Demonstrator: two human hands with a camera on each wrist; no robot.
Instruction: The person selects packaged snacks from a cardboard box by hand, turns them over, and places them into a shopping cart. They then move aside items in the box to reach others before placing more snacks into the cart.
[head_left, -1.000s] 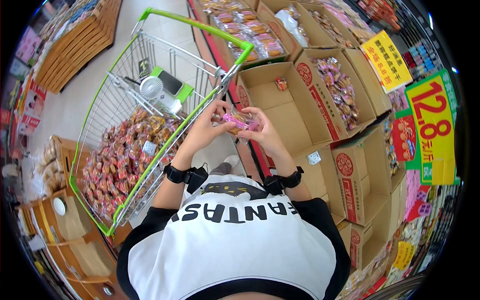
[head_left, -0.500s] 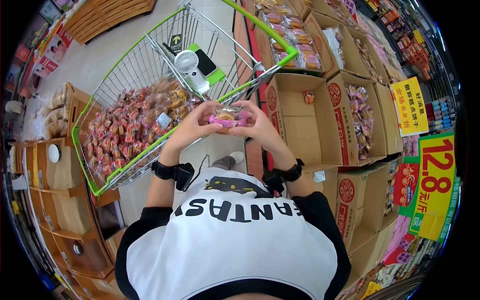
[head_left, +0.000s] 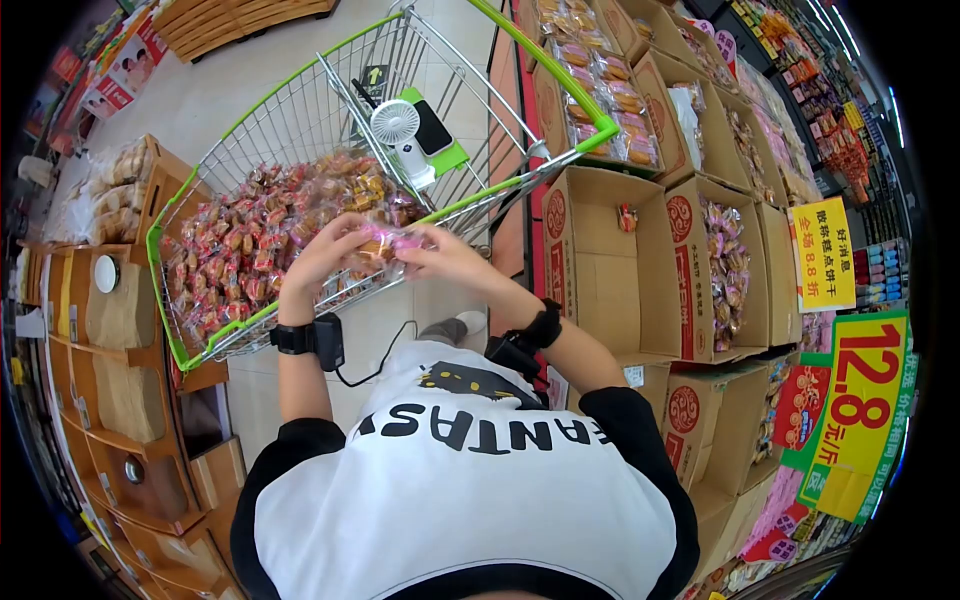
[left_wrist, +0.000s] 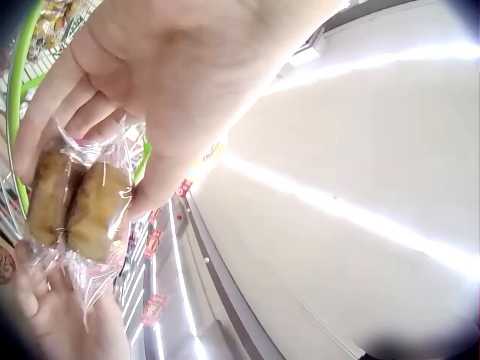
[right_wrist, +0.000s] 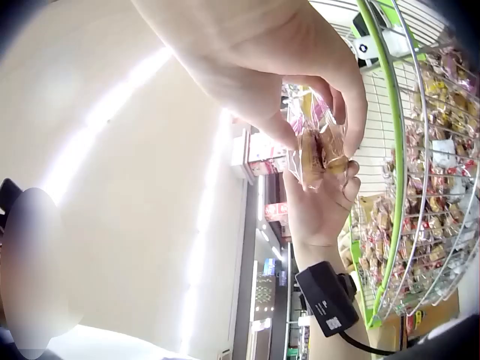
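Observation:
A clear wrapped packet of pastries (head_left: 376, 250) with pink print is held between both hands, over the near rim of the shopping cart (head_left: 245, 328). In the left wrist view, two golden-brown pieces lie side by side in the packet (left_wrist: 97, 206). My left hand (head_left: 322, 260) grips one end, thumb on one side and fingers on the other. My right hand (head_left: 448, 264) pinches the opposite end of the wrapper. The right wrist view has the packet (right_wrist: 321, 150) between the right thumb and fingers, with the left hand (right_wrist: 319, 214) below.
Many small wrapped pastries (head_left: 240, 245) fill the cart's left part. A white handheld fan (head_left: 396, 124) and a phone (head_left: 433, 128) sit in the cart. At right, a cardboard box (head_left: 620, 285) contains one red packet (head_left: 627, 217); other boxes surround it. Wooden shelves (head_left: 110, 390) stand at left.
Both hands have carried the packet leftward, from beside the boxes to the cart's rim. The packet has been turned between the hands. The view has shifted, with cart and boxes displaced to the right.

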